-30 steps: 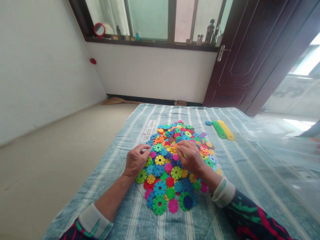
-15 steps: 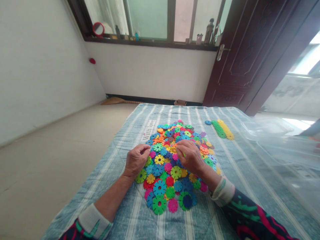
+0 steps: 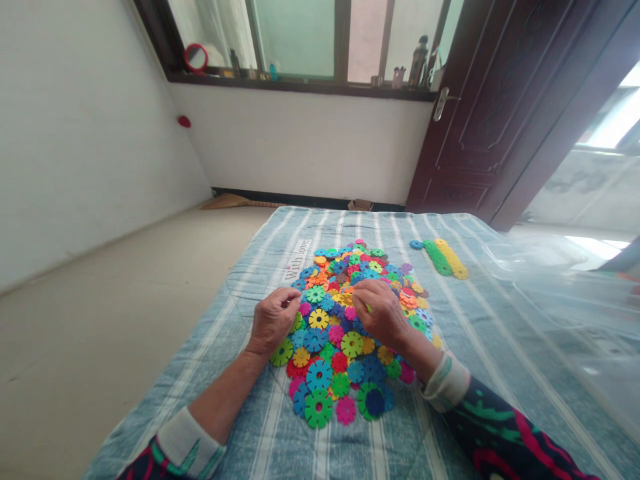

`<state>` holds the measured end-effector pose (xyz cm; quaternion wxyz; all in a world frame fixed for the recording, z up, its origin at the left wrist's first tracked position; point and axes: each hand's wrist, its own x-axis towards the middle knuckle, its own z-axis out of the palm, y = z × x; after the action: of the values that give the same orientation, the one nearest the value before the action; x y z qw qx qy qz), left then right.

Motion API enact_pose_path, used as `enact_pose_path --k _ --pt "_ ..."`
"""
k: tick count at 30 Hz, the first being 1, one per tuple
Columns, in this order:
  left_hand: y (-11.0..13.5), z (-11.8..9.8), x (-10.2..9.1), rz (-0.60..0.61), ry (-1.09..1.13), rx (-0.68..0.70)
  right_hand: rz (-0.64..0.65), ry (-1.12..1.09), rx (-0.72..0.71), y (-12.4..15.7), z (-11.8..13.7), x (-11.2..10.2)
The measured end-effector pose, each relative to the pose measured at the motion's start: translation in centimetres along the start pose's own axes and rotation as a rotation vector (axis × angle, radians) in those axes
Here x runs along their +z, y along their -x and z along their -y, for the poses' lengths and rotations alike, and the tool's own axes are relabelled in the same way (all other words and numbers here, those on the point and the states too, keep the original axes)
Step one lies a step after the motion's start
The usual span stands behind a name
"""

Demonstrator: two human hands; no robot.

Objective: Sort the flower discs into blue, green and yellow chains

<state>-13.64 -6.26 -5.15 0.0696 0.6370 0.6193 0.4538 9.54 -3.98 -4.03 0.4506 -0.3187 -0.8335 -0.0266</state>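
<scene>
Nearest me, two dark patterned sleeves point(image 3: 505, 427) with pale cuffs point(image 3: 447, 383) reach in over a striped cloth point(image 3: 240, 407), and between the forearms lies a loose pile of notched plastic discs point(image 3: 336, 334), its near edge ending in a large green disc point(image 3: 319, 409). The left hand point(image 3: 274, 321) is at the pile's left side, thumb and fingertips drawn close together; whether they pinch anything I can't tell. The right hand point(image 3: 383, 312) is curled over the middle, fingers bent inward and hiding whatever they may have hold of. The discs overlap so thinly that, to my mind, tugging one could set neighbours sliding, and the right cuff, low beside the pile, might sweep a few aside. The soft cloth could also ruck up under a leaning wrist and tip the layers. Farther up the cloth are the printed words "With love" point(image 3: 299, 260), and, to the right, overlapping green point(image 3: 437, 258) and yellow point(image 3: 451, 259) rows near clear plastic containers point(image 3: 515, 257), blurred at the edge. Beyond are pale floor point(image 3: 125, 300), a white wall point(image 3: 310, 140), a dark red door point(image 3: 480, 100) and a window point(image 3: 295, 37), its ledge holding a red-rimmed mirror point(image 3: 196, 58) and a bottle point(image 3: 419, 61).
</scene>
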Motion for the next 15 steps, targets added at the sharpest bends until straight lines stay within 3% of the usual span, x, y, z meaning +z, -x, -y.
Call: enact_pose_path --k 15 --pt "0.04 0.01 0.07 -0.009 0.009 0.006 0.007 0.020 0.020 0.01 -0.26 -0.14"
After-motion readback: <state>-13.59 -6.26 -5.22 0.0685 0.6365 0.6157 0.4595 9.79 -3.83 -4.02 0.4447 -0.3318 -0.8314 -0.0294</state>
